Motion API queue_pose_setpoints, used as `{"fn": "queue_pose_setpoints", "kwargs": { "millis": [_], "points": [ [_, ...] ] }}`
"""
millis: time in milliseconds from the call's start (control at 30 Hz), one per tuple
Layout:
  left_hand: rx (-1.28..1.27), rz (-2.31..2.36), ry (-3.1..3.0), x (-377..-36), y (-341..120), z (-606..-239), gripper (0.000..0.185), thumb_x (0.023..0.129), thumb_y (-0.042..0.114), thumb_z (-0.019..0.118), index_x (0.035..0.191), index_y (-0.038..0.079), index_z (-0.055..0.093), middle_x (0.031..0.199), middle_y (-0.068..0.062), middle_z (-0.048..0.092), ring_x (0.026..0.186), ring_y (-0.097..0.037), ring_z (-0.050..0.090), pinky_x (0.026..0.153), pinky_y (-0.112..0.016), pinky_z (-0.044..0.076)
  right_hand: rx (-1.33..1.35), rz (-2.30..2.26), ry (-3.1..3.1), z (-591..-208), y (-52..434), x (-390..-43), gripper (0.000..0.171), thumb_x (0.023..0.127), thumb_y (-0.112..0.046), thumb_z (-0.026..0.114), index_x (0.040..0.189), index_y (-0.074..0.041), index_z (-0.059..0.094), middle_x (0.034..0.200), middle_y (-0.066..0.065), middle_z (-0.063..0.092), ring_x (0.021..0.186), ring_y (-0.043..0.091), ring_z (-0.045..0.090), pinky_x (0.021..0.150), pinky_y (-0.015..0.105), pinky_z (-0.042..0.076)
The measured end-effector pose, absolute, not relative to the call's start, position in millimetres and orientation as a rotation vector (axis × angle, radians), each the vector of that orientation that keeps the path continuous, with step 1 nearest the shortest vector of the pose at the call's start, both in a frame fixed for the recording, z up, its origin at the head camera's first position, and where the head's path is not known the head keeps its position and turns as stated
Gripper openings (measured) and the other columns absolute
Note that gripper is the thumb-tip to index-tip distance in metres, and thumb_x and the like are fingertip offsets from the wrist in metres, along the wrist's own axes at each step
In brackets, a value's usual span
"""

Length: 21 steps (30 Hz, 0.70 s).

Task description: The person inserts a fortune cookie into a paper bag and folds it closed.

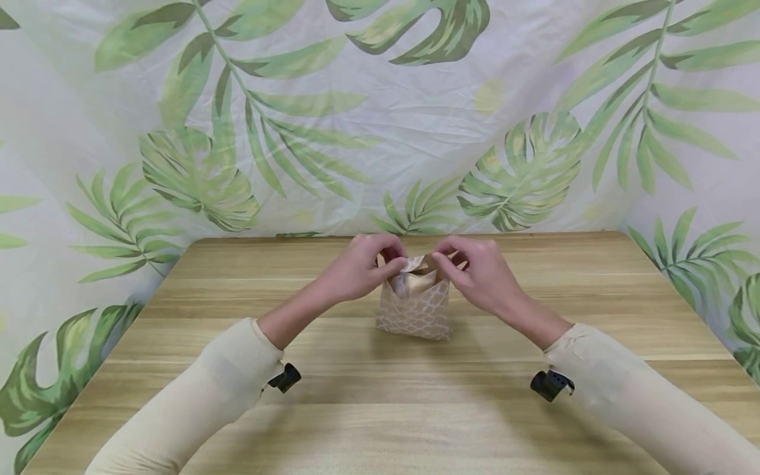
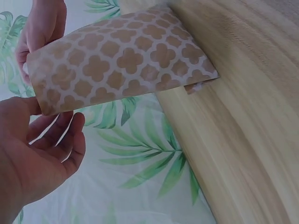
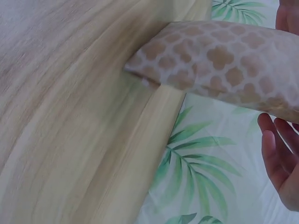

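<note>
A small brown paper bag [image 1: 415, 315] with a white lattice pattern stands on the wooden table, its mouth gaping upward. My left hand [image 1: 363, 267] pinches the left side of the bag's top edge between thumb and fingers. On the opposite side, my right hand [image 1: 483, 276] pinches the top edge the same way. Something pale [image 1: 420, 284] shows in the mouth, too unclear to name. In the left wrist view, the bag [image 2: 128, 60] spans from the left thumb to the tabletop. The right wrist view shows the bag's side [image 3: 224, 63] and part of the right hand [image 3: 285, 161].
The wood-grain table [image 1: 404, 422] ends at a far edge just behind the bag. Beyond it hangs a pale cloth [image 1: 415, 112] printed with green leaves. Small black devices sit under both cream sleeves, one at the left cuff [image 1: 286, 378] and one at the right [image 1: 549, 384].
</note>
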<state>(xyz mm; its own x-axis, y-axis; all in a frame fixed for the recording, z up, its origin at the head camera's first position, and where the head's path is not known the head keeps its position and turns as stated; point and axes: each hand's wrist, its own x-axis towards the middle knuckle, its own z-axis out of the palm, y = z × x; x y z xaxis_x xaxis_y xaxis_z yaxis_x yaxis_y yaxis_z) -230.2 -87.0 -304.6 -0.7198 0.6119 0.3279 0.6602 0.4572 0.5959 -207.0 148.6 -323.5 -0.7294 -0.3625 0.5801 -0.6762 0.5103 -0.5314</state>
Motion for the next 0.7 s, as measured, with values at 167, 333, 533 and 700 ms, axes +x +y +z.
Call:
{"fn": "queue_pose_setpoints", "kwargs": {
  "millis": [167, 333, 533, 700],
  "points": [
    [-1.198, -1.061, -2.530, -229.5, -81.5, -301.8, 0.015, 0.094, 0.015, 0.077, 0.096, 0.002, 0.073, 0.084, -0.005, 0.070, 0.078, -0.017, 0.064, 0.067, -0.029, 0.053, 0.778, 1.243, -2.357, -321.6, 145.9, -206.1, 0.010, 0.100, -0.007, 0.068, 0.095, -0.002, 0.074, 0.087, 0.008, 0.075, 0.070, 0.017, 0.071, 0.062, 0.033, 0.058],
    [-1.220, -1.046, -2.482, -229.1, -81.9, -300.6, 0.017, 0.086, 0.012, 0.083, 0.094, 0.000, 0.074, 0.083, -0.006, 0.071, 0.079, -0.019, 0.065, 0.069, -0.029, 0.053, 0.708, 1.340, -2.394, -318.8, 146.4, -206.8, 0.011, 0.100, -0.005, 0.066, 0.096, 0.000, 0.074, 0.089, 0.011, 0.075, 0.067, 0.023, 0.070, 0.055, 0.027, 0.056],
    [-1.208, -1.092, -2.477, -229.1, -84.6, -300.7, 0.008, 0.093, -0.002, 0.069, 0.093, -0.003, 0.077, 0.083, -0.009, 0.075, 0.074, -0.016, 0.070, 0.063, -0.026, 0.057, 0.679, 1.457, -2.406, -320.1, 149.8, -206.9, 0.011, 0.102, -0.008, 0.066, 0.102, 0.000, 0.073, 0.093, 0.014, 0.073, 0.066, 0.021, 0.069, 0.050, 0.030, 0.056],
    [-1.164, -1.119, -2.450, -226.6, -85.2, -302.2, 0.007, 0.096, -0.002, 0.069, 0.097, -0.004, 0.076, 0.087, -0.012, 0.076, 0.075, -0.018, 0.071, 0.067, -0.027, 0.060, 0.910, 1.384, -2.237, -331.0, 155.9, -206.1, 0.013, 0.095, 0.003, 0.070, 0.108, 0.002, 0.069, 0.110, 0.017, 0.071, 0.090, 0.023, 0.071, 0.066, 0.029, 0.060]
  ]
}}
